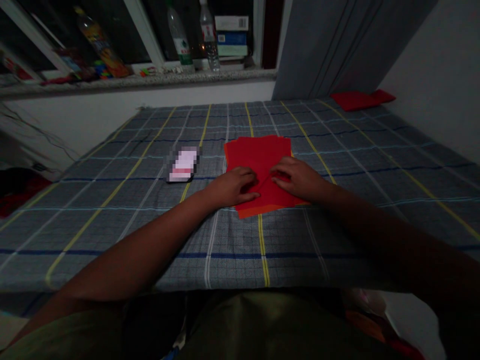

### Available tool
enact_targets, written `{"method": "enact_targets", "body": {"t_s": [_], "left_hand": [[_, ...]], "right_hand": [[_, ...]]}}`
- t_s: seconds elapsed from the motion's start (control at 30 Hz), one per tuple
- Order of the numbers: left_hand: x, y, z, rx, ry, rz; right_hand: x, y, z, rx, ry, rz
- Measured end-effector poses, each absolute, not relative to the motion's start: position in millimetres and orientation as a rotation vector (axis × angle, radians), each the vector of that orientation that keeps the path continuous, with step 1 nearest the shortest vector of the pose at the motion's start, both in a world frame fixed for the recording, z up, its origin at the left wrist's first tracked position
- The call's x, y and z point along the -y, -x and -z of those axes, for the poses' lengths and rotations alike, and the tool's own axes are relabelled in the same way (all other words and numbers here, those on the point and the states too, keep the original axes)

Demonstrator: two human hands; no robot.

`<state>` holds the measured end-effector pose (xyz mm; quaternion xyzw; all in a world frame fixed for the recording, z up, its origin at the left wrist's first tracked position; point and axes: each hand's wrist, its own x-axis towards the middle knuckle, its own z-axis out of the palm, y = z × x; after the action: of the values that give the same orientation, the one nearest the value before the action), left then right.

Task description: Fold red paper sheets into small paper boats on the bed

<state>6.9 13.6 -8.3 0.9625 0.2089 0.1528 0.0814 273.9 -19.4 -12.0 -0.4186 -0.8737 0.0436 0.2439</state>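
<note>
A stack of red and orange paper sheets [258, 150] lies on the checked cloth in front of me, its edges unevenly lined up. On top is red paper with a faint slanting edge or crease [264, 184] between my hands; red on red makes its outline hard to tell. From the left side, my left hand [237, 186] grips that red paper, fingers curled and thumb low. My right hand [294, 177] pinches it from the right, with bent fingers and the thumb close to them. The two hands are a short gap apart.
Left of the paper a phone [183, 164] with a blurred screen lies on the checked cloth [150, 225]. A red packet or cloth [360, 100] rests at the far right corner. Bottles [180, 42] and stacked boxes [231, 37] stand on the windowsill [225, 76].
</note>
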Motion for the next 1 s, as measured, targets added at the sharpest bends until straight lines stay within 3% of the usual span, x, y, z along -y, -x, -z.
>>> {"method": "enact_targets", "body": {"t_s": [0.37,0.6,1.0], "left_hand": [[-23.5,4.7,5.0,-0.594,-2.952,-0.489],[-17.8,2.1,4.4,-0.663,-3.034,-0.564],[-12.3,-12.1,0.8,-0.823,-3.401,-0.475]], "right_hand": [[14.5,-279.9,15.3,2.513,1.035,-0.259],[14.1,-278.0,15.3,2.407,1.030,-0.067],[11.6,-262.6,25.5,2.469,0.990,-0.154]]}}
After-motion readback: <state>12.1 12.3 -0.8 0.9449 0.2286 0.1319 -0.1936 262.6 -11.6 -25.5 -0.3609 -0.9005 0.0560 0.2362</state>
